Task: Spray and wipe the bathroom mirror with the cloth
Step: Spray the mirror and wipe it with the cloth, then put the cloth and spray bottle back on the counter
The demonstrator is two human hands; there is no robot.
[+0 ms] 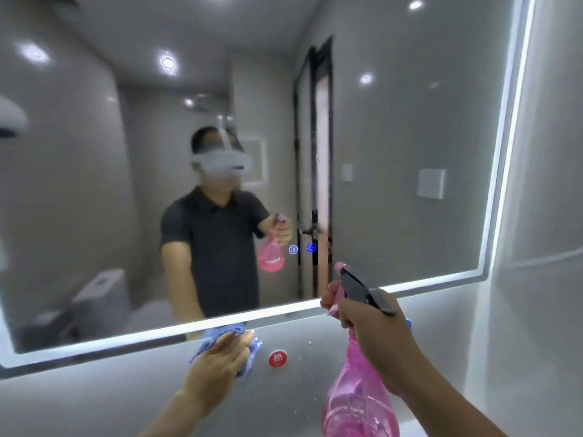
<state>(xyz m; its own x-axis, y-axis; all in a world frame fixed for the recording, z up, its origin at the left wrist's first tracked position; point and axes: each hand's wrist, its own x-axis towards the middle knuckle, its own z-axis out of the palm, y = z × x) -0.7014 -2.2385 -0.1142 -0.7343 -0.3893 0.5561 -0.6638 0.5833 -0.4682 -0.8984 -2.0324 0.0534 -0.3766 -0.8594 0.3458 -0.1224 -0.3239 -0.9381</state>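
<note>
The large wall mirror [394, 137] with a lit white border fills most of the head view. My right hand [375, 339] grips a pink spray bottle [356, 398] by its neck, fingers at the dark trigger head, whose nozzle points at the mirror's lower edge. My left hand [220, 361] presses a blue cloth [249, 351] flat against the grey wall just below the mirror's bottom border. The mirror shows a person in a dark shirt holding the bottle.
A round red sticker [277, 358] sits on the grey wall under the mirror, between my hands. Two blue touch icons [302, 248] glow on the glass. A grey wall corner [542, 247] stands to the right. The reflection shows a toilet and a black-framed door.
</note>
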